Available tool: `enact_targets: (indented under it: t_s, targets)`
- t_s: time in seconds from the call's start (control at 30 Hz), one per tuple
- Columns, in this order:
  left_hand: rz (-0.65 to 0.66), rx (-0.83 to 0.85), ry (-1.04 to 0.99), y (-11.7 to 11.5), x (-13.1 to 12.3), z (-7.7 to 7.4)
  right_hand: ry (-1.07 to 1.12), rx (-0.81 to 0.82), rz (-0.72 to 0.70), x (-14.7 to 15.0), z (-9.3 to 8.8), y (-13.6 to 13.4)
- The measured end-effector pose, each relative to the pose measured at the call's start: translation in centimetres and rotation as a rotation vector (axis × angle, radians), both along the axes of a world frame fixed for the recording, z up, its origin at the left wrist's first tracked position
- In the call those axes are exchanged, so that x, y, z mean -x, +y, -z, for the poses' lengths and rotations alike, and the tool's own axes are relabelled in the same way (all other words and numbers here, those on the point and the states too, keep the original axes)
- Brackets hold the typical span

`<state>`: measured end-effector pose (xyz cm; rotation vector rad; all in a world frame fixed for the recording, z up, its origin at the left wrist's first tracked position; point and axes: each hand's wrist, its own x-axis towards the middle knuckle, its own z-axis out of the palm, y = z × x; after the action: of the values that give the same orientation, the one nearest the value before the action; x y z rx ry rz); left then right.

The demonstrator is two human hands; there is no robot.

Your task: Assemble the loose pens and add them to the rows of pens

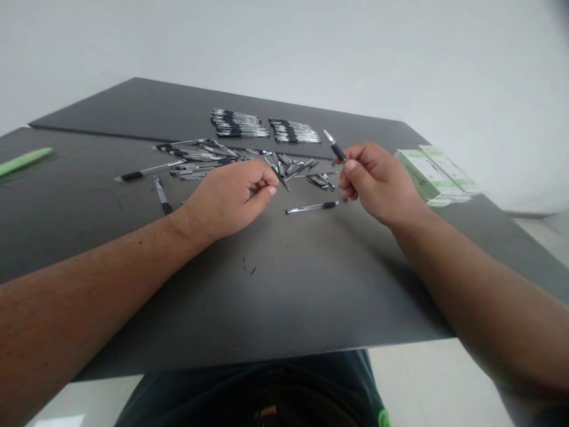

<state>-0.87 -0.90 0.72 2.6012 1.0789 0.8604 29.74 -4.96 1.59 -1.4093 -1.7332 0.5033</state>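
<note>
Pen (336,149) with a black rubber grip and a thin silvery tip, held up off the table (275,296) and tilted, its point leaning up and away to the left; only the front part shows, the rest is hidden inside the right hand (377,181), whose thumb and fingers are closed around it near the grip. The hold is at the fingertips only, so I judge a slip possible: a smooth, narrow barrel pinched this lightly could twist out and drop among the others below. The left hand (233,198) rests low over the table with its fingers curled shut and the thumb pressed to the forefinger; whether something small is pinched there I cannot tell. Between the two hands lies a single pen (313,207), clear-bodied with a black grip, and either wrist could nudge it into rolling. Just beyond the knuckles is a scatter of loose pens (208,157) lying crosswise, which a careless forearm might push about. Farther back sit two tidy rows of pens (267,127), side by side. Pale green boxes (433,172) stand at the right edge, and a green object (24,159) lies far left.
</note>
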Motion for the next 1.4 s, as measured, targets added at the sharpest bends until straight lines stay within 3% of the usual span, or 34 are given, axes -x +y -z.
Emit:
enact_targets:
  t_s: [0.17,0.37,0.5,0.67,0.83,1.0,1.13,1.4]
  targets:
    - [-0.013,0.018,-0.037,0.1,0.1,0.3,0.018,-0.022,0.123,-2.1,0.2,1.7]
    - [-0.009,0.022,-0.035,0.2,0.2,0.6,-0.441,0.045,0.267,-2.8,0.3,2.4]
    - [0.005,0.037,-0.036,0.1,0.2,0.6,-0.637,0.044,0.175,-2.8,1.0,2.8]
    - [0.026,0.038,-0.044,0.1,0.2,0.8,-0.709,-0.022,0.062,-2.9,1.6,3.0]
    - [0.032,0.047,-0.034,0.2,0.2,0.8,-0.733,-0.005,0.164,-3.7,0.7,3.1]
    - [0.035,0.057,-0.022,0.1,0.2,0.7,-0.824,0.141,0.299,-6.0,-0.9,3.4]
    - [0.048,0.055,-0.024,0.2,0.2,0.8,-0.939,0.259,0.233,-6.9,-0.9,3.7]
    - [0.055,0.069,-0.020,0.2,0.3,0.8,-1.017,0.302,0.175,-6.0,0.6,4.0]
